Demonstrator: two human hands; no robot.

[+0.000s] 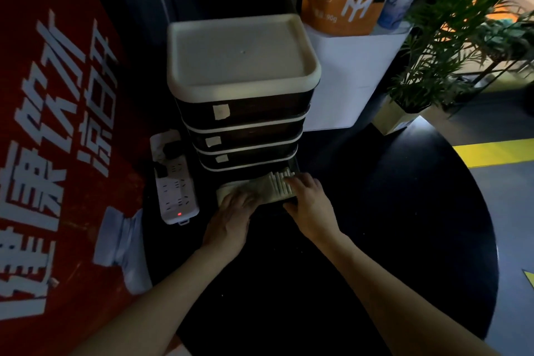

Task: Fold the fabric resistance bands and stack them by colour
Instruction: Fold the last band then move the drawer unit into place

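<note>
Seemingly I'm barely begun: left hand and right hand rest flat-fingered on pale bands in the drawer, none stacked.

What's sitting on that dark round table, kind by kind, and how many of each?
Drawer unit: 1
Power strip: 1
White box: 1
Potted plant: 1
Hands in the open bottom drawer: 2, left hand, right hand
Total: 6
</note>
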